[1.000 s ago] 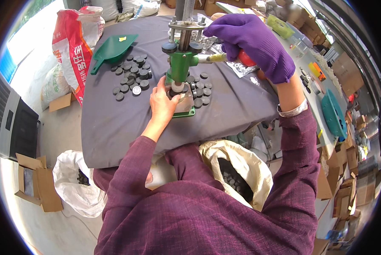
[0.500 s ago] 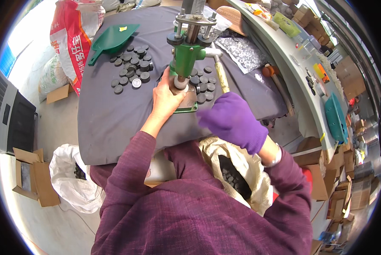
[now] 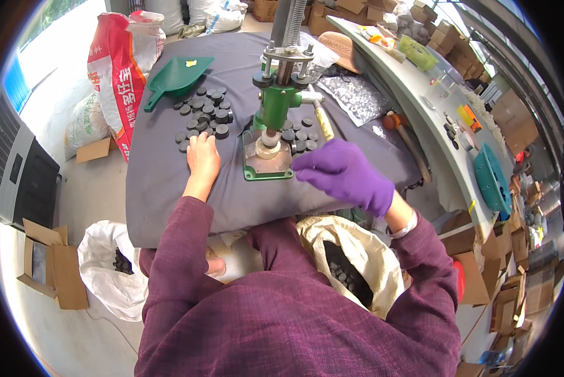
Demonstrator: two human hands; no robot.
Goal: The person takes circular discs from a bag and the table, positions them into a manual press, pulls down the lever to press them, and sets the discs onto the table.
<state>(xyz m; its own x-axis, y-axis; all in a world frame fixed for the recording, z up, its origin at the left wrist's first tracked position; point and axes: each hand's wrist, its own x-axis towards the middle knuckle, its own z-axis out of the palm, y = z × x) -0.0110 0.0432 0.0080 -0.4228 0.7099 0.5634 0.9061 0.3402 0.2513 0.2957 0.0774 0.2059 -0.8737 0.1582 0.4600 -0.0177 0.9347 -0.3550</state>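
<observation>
My bare left hand (image 3: 204, 160) lies at the near edge of a pile of black round caps (image 3: 201, 113). Its fingers are curled together at the caps, and whatever is beneath the fingertips is hidden. My right hand (image 3: 345, 174), in a purple knit glove, hovers just right of the press base with its fingers stretched out and nothing visible in them. Between the hands stands a green hand press (image 3: 276, 107), its ram down over a pale round seat (image 3: 268, 148) on the base plate. The press lever (image 3: 323, 120) slants down toward my gloved hand. More black caps (image 3: 301, 134) lie right of the press.
A green dustpan (image 3: 180, 76) lies beyond the left pile. Right of the press are a clear bag of small parts (image 3: 355, 97) and an orange-headed hammer (image 3: 408, 139). An open sack of black caps (image 3: 389, 276) stands by my lap, a white sack (image 3: 103, 286) at left.
My left hand has left the press base and moved left to the cap pile. My right hand has come down slightly from the lever's end, its fingers straightening.
</observation>
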